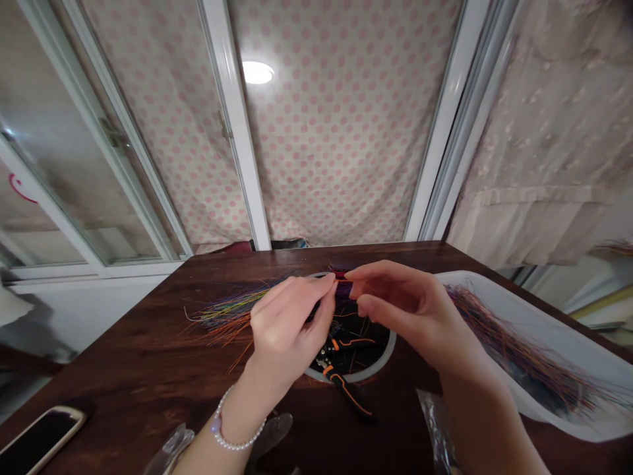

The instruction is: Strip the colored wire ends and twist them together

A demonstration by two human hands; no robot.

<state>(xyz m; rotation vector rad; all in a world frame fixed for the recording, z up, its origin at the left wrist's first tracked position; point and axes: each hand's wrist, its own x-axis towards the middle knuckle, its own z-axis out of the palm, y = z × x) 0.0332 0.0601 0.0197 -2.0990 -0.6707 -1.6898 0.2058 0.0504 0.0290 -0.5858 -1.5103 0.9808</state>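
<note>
Over the middle of the table, my left hand is closed in a pinch on a thin orange wire. The wire's free part points toward my right hand, whose thumb and index finger are curved and apart; the index fingertip is close to the wire, and I cannot tell if it touches. Beneath both hands is a round dish with a pale rim and dark inside, holding loose wire bits. Pliers-like wire strippers with black and orange handles lie across it. A bundle of many-coloured wires lies left of the dish, partly hidden by my left hand.
At the right, a white plastic tray holds a long bundle of wires. A phone lies at the front left. Clear plastic pieces are near my forearms. Behind the dark wooden table stand curtained windows.
</note>
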